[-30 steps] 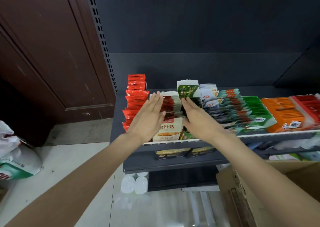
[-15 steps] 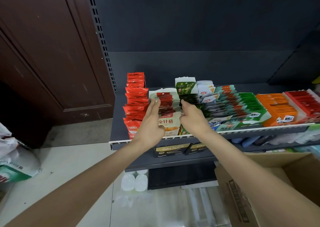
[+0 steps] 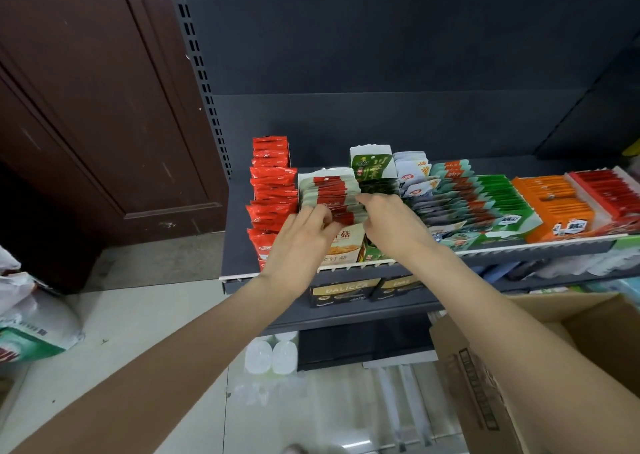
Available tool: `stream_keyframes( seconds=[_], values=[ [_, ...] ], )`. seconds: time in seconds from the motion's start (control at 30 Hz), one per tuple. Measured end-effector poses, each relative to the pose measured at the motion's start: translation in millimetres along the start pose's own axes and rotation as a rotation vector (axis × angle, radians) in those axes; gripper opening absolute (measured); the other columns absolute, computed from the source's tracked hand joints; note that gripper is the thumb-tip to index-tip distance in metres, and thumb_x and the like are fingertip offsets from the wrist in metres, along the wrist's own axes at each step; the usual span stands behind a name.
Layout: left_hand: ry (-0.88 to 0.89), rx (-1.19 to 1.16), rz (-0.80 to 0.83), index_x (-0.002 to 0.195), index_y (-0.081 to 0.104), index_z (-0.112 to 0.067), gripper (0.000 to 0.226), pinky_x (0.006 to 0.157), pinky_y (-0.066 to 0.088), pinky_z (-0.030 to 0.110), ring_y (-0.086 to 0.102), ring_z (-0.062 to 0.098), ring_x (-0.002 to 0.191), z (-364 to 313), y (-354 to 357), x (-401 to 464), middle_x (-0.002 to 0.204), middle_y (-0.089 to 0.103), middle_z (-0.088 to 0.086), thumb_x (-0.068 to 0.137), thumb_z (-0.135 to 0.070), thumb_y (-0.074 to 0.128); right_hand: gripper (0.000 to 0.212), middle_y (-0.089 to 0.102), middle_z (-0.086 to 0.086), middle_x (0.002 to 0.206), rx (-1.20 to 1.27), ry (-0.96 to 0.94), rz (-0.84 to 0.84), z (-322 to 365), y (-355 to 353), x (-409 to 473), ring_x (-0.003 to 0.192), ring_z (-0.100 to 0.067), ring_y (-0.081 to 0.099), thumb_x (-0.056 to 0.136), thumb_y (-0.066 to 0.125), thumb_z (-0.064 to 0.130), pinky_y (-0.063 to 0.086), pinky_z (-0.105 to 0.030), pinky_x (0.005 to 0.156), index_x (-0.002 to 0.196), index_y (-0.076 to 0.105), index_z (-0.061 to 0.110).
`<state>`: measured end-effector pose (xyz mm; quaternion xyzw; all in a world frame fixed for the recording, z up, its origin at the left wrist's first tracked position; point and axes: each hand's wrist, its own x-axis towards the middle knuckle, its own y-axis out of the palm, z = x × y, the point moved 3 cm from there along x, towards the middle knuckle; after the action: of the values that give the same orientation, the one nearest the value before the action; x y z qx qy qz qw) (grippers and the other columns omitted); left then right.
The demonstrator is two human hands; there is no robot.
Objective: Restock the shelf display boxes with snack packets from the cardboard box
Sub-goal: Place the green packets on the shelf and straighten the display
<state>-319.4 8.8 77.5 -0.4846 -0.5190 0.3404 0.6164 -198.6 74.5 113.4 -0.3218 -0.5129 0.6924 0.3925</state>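
Two hands bracket the red-and-grey packets (image 3: 327,194) standing in their display box (image 3: 343,245) on the shelf (image 3: 519,245): left hand (image 3: 299,242) pinching the near-left packets, right hand (image 3: 391,225) gripping the right ends. Row runs front-to-back; cardboard box (image 3: 554,367) waits lower right.

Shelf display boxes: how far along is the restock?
Done: the red packets, green packets and orange packets sit in full rows on the shelf. In hand: left hand and right hand both grip the red-and-white packets in the display box, squaring that row. Left: the cardboard box is open at lower right; what remains inside is not visible.
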Motion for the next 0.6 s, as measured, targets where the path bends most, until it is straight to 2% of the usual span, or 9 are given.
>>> stream_keyframes(
  seconds=[0.03,0.07,0.13,0.2,0.37,0.5,0.6],
  values=[
    [0.018,-0.013,-0.005,0.095,0.07,-0.008,0.052,0.061,0.049,0.033,0.061,0.027,0.079,1,-4,7,0.087,0.063,0.008,0.048,0.012,0.082,0.049,0.059,-0.015,0.117,-0.031,0.0,-0.006,-4,-1,1,0.103,-0.034,0.059,0.088,0.044,-0.005,0.053,-0.042,0.079,0.134,0.049,0.012],
    [0.016,-0.041,0.006,0.092,0.069,-0.007,0.047,0.059,0.048,0.032,0.06,0.026,0.076,1,-11,13,0.084,0.062,0.007,0.051,0.013,0.08,0.052,0.057,-0.015,0.119,-0.037,-0.004,-0.002,-8,-2,2,0.105,-0.034,0.058,0.087,0.044,-0.006,0.053,-0.043,0.08,0.135,0.048,0.013],
    [-0.055,-0.038,0.099,0.107,0.061,-0.005,0.038,0.068,0.048,0.031,0.059,0.026,0.091,-1,-19,26,0.098,0.06,0.008,0.073,0.012,0.066,0.058,0.055,-0.017,0.125,-0.004,-0.025,0.027,-12,-3,4,0.113,-0.035,0.056,0.085,0.043,-0.011,0.051,-0.046,0.089,0.138,0.045,0.014],
    [-0.087,0.026,0.137,0.117,0.052,-0.007,0.035,0.072,0.045,0.031,0.057,0.026,0.102,0,-20,35,0.109,0.057,0.008,0.085,0.008,0.052,0.062,0.054,-0.017,0.129,0.021,-0.033,0.033,-16,-2,7,0.117,-0.032,0.054,0.084,0.043,-0.014,0.048,-0.045,0.095,0.139,0.044,0.013],
    [-0.041,0.099,0.206,0.114,0.051,-0.008,0.033,0.068,0.043,0.033,0.062,0.03,0.095,-6,-19,45,0.103,0.062,0.01,0.086,0.011,0.047,0.063,0.053,-0.015,0.133,0.064,-0.046,0.053,-21,-5,10,0.119,-0.026,0.054,0.083,0.044,-0.017,0.046,-0.036,0.1,0.139,0.045,0.011],
    [0.021,0.106,0.207,0.115,0.047,-0.011,0.037,0.063,0.038,0.031,0.062,0.028,0.085,-8,-20,46,0.09,0.058,0.007,0.085,0.012,0.047,0.061,0.052,-0.013,0.136,0.129,-0.063,0.077,-20,-5,10,0.118,-0.023,0.056,0.084,0.043,-0.018,0.046,-0.033,0.1,0.138,0.046,0.01],
    [0.026,0.104,0.234,0.113,0.05,-0.01,0.036,0.063,0.039,0.031,0.062,0.028,0.088,-6,-16,49,0.094,0.061,0.009,0.084,0.012,0.05,0.057,0.057,-0.012,0.132,0.137,-0.081,0.076,-17,-6,11,0.119,-0.025,0.055,0.085,0.044,-0.016,0.044,-0.031,0.1,0.136,0.049,0.01]
  ],
)
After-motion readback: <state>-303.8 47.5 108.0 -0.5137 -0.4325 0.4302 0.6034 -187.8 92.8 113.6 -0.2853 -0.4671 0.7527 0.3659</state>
